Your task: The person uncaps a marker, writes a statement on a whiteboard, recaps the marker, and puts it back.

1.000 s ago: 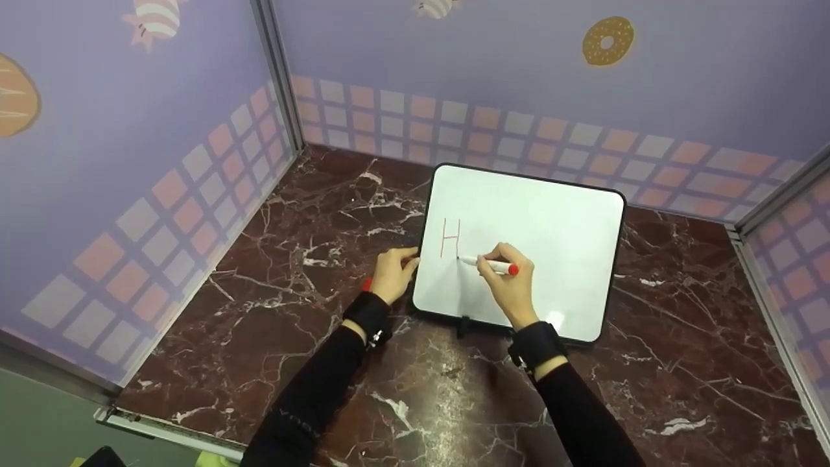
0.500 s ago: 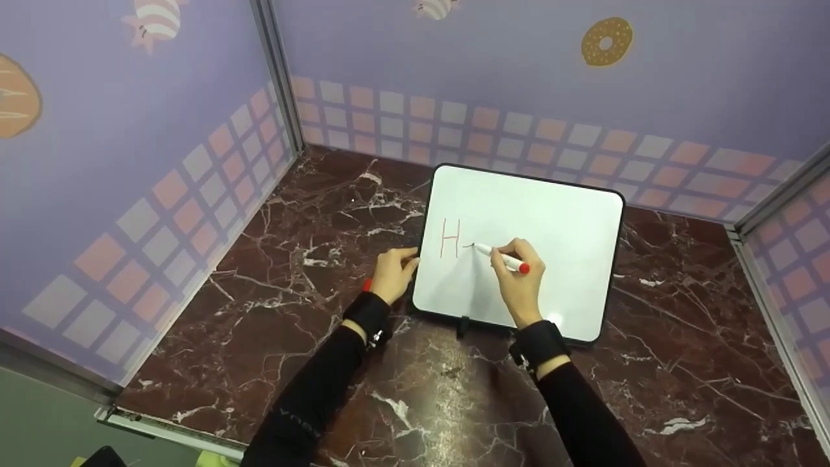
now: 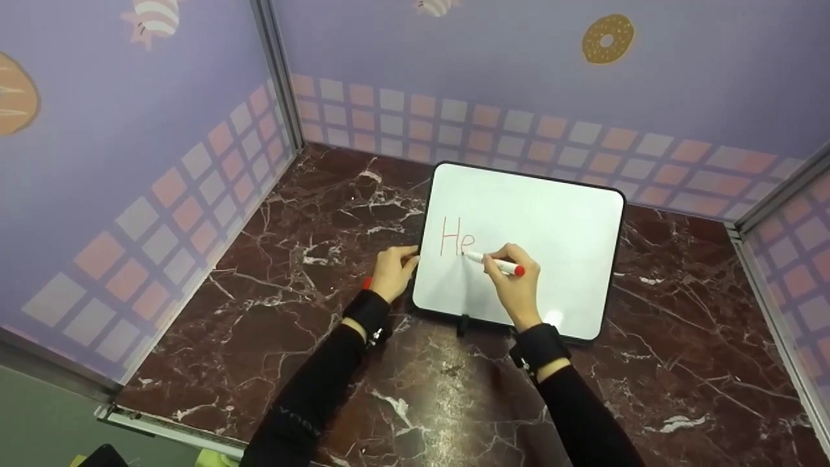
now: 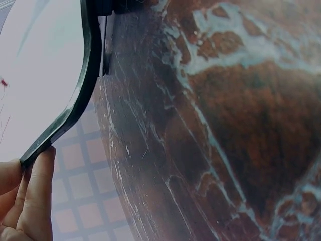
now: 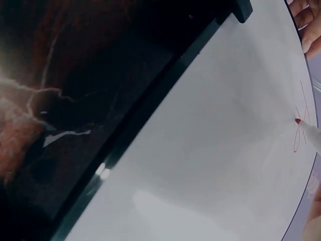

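A white marker [image 3: 505,266] with a red end is pinched between the thumb and fingers of my right hand [image 3: 517,285]. Its tip meets the whiteboard [image 3: 545,207] at the foot of a red "e", beside a tall red "H". In the right wrist view the marker [image 5: 312,134] enters from the right edge, its red tip on the strokes. My left hand [image 3: 393,272] grips the board's left edge; in the left wrist view the thumb lies on the front, with fingers [image 4: 37,196] behind the black frame [image 4: 75,108]. A small red bit shows beside that hand.
The whiteboard leans back on a stand whose black foot [image 3: 462,325] juts out below it. Under it spreads a dark red marbled table [image 3: 259,350]. Purple panels [image 3: 493,58] with checkered borders enclose the back and both sides, joined by metal posts [image 3: 279,71].
A red "e" has appeared right of the "H". My right hand shifted right with the marker, then came back slightly left and down. The left hand stayed on the edge.
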The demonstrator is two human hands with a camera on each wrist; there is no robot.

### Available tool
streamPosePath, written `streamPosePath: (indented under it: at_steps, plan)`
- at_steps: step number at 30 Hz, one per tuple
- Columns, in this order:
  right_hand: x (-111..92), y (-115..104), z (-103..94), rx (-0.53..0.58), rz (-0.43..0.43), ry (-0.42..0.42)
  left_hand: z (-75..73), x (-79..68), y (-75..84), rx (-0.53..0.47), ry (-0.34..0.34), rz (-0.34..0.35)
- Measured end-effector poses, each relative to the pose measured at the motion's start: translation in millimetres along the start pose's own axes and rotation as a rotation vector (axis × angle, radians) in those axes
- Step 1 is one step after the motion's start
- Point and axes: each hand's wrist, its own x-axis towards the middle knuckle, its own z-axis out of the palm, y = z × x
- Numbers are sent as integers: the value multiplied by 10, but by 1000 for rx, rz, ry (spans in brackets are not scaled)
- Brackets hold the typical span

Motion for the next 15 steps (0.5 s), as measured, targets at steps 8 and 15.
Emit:
streamPosePath:
  at_steps: [8,15]
  plan:
    - [5,12,-94,-10,19,53,-19,1,9,3,3,-7]
    - [126,15,-112,-10,42,132,-7,-13,23,-6,-2,-12]
